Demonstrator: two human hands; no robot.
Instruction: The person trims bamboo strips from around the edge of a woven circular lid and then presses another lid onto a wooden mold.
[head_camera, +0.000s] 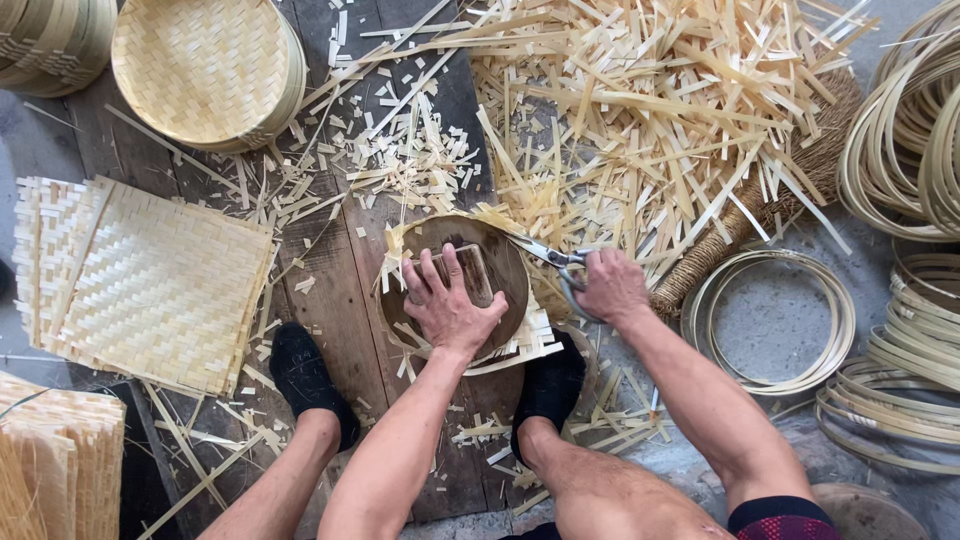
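Fingers (432, 282) of left hand (447, 305) spread flat, pressing round wooden template (505, 262) onto woven bamboo mat (535, 338) on floorboards; right hand (610, 287) grips scissors (555, 258). Trimming seems partway: near corners uncut.

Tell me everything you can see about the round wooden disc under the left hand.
The round wooden disc is dark brown, flat and worn-looking, lying level on a woven bamboo mat whose pale edges stick out around it. The left hand presses down on a small wooden block on its top. The scissors in the right hand meet its upper right rim. It lies on dark planks between two black-socked feet.
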